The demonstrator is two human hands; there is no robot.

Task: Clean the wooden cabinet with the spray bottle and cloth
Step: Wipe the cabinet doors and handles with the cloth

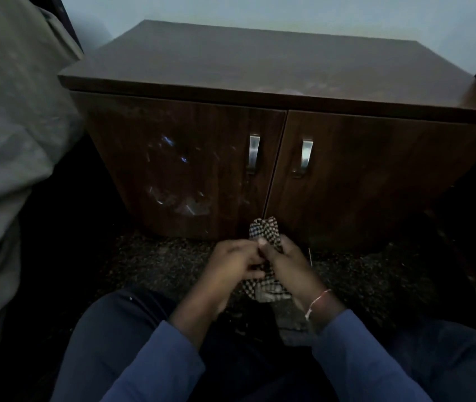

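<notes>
Blue sleeves (173, 364) reaching forward, left hand (231, 261) and right hand (287, 264) both gripping checkered cloth (266, 230), cabinet (347, 169) standing shut behind, wet streaks on left door (178, 169).

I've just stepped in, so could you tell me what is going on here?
A person sits on the floor facing a wooden cabinet, both doors closed. The left hand and right hand together grip a checkered cloth near the cabinet's base. The left door shows wet streaks. No spray bottle is visible.

cabinet (260, 71): dark brown wood | cloth (266, 230): black-white check | handles (253, 153): silver | sleeves (161, 361): blue
</notes>
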